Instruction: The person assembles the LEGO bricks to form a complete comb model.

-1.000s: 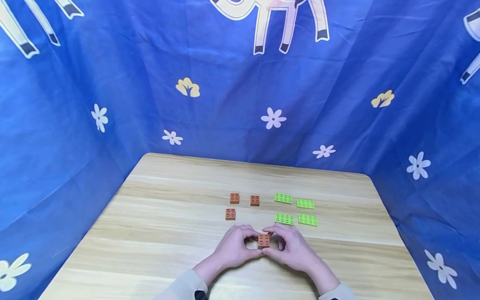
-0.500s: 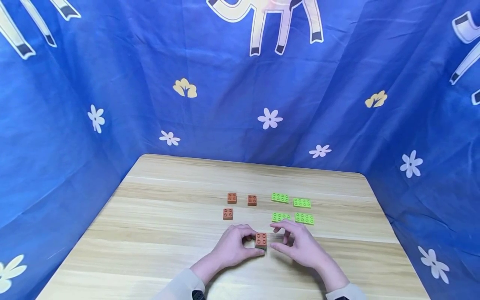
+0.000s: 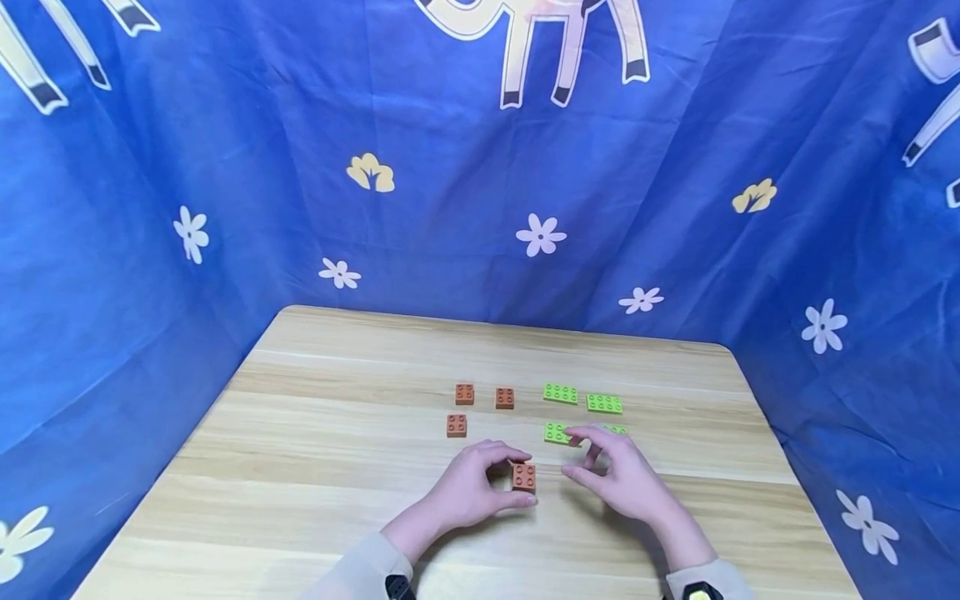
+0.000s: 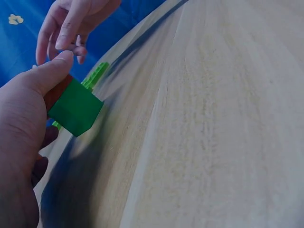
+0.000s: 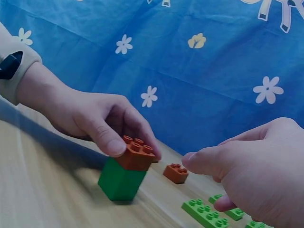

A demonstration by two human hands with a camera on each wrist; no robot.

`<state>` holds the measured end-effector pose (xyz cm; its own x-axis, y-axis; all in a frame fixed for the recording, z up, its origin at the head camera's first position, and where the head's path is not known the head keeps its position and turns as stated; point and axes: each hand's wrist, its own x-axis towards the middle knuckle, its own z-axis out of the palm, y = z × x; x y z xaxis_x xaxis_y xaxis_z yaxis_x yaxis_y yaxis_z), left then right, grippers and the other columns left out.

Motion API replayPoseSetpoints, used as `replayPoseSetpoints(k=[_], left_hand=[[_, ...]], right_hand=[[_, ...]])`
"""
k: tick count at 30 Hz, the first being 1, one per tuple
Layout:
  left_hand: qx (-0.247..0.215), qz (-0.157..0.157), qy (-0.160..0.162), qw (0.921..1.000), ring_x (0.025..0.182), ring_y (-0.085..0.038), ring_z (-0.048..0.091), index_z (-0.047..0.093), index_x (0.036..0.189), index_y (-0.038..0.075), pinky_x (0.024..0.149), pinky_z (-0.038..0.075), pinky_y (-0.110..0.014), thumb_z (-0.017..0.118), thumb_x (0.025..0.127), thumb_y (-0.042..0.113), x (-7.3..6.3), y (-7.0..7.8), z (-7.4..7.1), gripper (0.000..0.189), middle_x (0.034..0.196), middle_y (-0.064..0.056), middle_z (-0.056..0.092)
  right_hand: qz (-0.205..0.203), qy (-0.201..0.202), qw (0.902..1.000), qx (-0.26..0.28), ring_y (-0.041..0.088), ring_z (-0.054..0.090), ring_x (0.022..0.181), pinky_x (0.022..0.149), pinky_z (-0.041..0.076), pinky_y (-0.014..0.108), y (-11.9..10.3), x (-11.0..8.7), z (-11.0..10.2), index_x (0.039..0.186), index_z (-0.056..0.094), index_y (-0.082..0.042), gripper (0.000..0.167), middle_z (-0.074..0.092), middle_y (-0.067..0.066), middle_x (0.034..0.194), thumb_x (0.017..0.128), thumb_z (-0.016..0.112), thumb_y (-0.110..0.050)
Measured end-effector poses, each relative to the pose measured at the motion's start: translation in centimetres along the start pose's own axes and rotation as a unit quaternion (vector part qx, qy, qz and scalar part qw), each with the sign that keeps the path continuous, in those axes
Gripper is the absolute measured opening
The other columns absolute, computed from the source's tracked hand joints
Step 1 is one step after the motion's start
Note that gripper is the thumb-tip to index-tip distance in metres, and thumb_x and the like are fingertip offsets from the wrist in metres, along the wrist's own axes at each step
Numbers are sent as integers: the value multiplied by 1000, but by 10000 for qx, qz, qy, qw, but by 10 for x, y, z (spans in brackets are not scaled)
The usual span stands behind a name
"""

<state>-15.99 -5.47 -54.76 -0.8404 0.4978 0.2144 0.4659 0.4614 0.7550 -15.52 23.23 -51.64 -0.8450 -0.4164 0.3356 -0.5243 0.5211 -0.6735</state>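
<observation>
On the near half of the table [image 3: 300, 492], a brown block [image 3: 523, 477] sits studs up on a dark green block [image 5: 121, 181], the pair making a small tower [image 5: 128, 168] that appears to stand upright on the table. At nine o'clock from it, the person's left hand [image 3: 480, 487] is clamped on the brown block, thumb to the near side and fingers curled round the far side; I take this two-sided hold as a way of keeping the tower from tipping. At three o'clock, the right hand [image 3: 618, 475] holds nothing: its thumb and fingers are bent but apart, and it hovers clear of the tower, covering most of one of the light green bricks [image 3: 561, 393] from above.

Those four bricks lie flat between one and two o'clock, while three loose brown blocks [image 3: 457, 426] lie between ten and twelve. Grouped by colour, spaced apart and studs up, they look set out so that each is easy to see and to lift singly. Their place farther in seems to leave the near part of the table for the hands and the tower. Beyond everything, at twelve o'clock, a blue cloth [image 3: 450, 275] with white flowers [image 3: 541, 235] hangs behind the table's far edge, probably to screen off the room.
</observation>
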Motion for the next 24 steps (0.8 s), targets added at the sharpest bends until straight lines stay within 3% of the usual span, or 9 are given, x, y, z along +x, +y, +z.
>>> replayPoseSetpoints(k=[5,11,14,18,24], left_hand=[[-245,-36,62,9997,106,-7,65,79,119,25,100,51,-38,93,78,48,2,1,1,49,110,19,71],[-495,-56,128,9987,100,-5,65,81,113,25,97,51,-36,94,78,43,2,-1,3,41,103,21,71],[-447,-32,132,9989,100,-4,65,81,113,25,98,51,-37,94,79,43,2,-2,4,41,102,22,70],[-335,-13,85,9994,100,-2,65,81,112,26,99,51,-37,94,79,44,2,-2,5,40,100,24,70],[-231,-80,59,9997,100,-4,65,80,113,27,100,50,-39,93,80,45,2,-1,5,40,99,24,69]], right_hand=[[-120,108,9998,-116,17,68,87,78,57,39,9,1,-9,135,68,-11,50,73,9,121,90,87,-20],[31,222,9994,-249,23,69,91,82,57,41,18,-2,-19,138,67,-18,53,71,-1,123,89,88,-21],[103,261,9990,-334,27,68,97,86,56,46,23,-2,-23,138,67,-19,52,69,-4,123,90,88,-23],[232,300,9982,-460,30,66,109,94,54,54,31,-4,-30,136,68,-15,50,68,3,127,91,87,-23],[417,256,9916,-1194,28,58,125,103,43,63,45,-3,-36,135,70,-12,51,65,1,130,90,88,-29]])
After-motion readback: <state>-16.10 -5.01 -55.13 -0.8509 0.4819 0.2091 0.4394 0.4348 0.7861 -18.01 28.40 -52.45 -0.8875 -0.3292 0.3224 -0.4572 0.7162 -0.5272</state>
